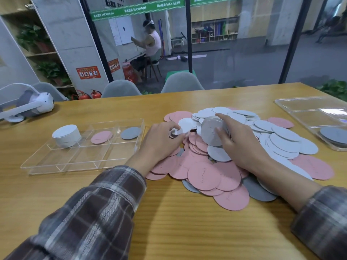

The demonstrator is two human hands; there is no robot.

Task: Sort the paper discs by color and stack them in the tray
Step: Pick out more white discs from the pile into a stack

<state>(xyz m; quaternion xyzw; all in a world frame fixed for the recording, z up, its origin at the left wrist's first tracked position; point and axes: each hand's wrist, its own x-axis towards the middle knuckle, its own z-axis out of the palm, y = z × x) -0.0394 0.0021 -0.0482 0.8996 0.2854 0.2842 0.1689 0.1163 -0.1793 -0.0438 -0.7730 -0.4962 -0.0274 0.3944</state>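
Note:
A loose pile of pink, white and grey paper discs (204,175) covers the table's middle right. My right hand (238,141) grips a thick stack of white discs (212,132) held on edge above the pile. My left hand (161,143) pinches a single white disc (185,125) just left of that stack. The clear divided tray (78,162) lies at the left. Its back row holds a tall white stack (66,135), a pink disc (101,137) and a grey disc (130,133).
A second clear tray (308,113) with a grey disc (333,135) lies at the far right edge. A white headset (28,106) rests at the back left. Grey chairs stand behind the table; a glass wall is beyond, with a person seated behind it.

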